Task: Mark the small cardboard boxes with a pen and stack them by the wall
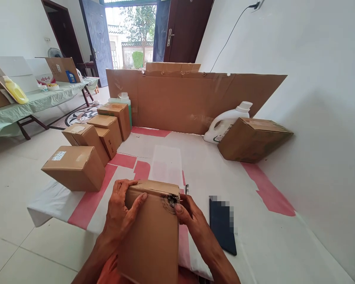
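Note:
I hold a brown cardboard box [152, 236] close to me, tilted up over the near edge of the white and red cloth [254, 197]. My left hand [121, 209] grips its upper left corner, thumb across the face. My right hand [189, 215] presses the upper right edge, where a dark scuffed spot [171, 201] shows on the box. A pen [186, 189] lies just beyond the box, and a dark flat phone-like object [221, 225] lies to the right of my right hand.
Several closed cardboard boxes [77, 165] stand in a row at the left. A larger box [251, 138] and a white jug [225, 124] sit at the right by the wall. A cardboard sheet [189, 98] stands behind. A table [32, 102] with a yellow bottle is far left.

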Action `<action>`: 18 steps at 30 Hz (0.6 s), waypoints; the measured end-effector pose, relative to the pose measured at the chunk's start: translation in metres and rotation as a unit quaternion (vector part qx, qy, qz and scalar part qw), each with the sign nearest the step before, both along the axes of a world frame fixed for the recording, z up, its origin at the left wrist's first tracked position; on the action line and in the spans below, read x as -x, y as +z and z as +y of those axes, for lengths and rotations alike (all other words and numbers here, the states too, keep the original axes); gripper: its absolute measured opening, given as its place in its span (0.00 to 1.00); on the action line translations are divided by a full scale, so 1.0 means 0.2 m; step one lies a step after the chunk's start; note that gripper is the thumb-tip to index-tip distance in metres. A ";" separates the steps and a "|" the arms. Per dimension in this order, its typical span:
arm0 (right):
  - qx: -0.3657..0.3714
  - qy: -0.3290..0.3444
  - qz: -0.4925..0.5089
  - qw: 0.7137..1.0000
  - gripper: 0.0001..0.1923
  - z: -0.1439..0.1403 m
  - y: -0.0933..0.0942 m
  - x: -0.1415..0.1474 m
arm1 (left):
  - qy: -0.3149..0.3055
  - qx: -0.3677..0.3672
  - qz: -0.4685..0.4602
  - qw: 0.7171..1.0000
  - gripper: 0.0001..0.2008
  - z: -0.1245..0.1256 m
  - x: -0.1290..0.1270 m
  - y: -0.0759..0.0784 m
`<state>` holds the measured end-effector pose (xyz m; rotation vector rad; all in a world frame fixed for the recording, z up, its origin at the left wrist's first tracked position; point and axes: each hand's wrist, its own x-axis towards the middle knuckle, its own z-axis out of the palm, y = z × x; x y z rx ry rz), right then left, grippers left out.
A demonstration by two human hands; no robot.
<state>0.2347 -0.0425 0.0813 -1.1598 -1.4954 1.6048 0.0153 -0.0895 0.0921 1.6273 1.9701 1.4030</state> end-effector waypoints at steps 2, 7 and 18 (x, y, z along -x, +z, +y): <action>0.022 0.008 -0.009 1.000 0.32 -0.03 -0.03 -0.01 | 0.001 0.018 0.001 1.000 0.16 -0.02 -0.03 0.00; 0.022 0.039 -0.007 0.999 0.30 -0.06 -0.02 -0.02 | -0.044 0.088 0.090 0.991 0.17 0.01 -0.09 0.09; 0.048 -0.038 -0.010 0.998 0.45 -0.05 -0.09 0.02 | -0.039 0.189 0.187 0.963 0.15 0.09 -0.18 0.13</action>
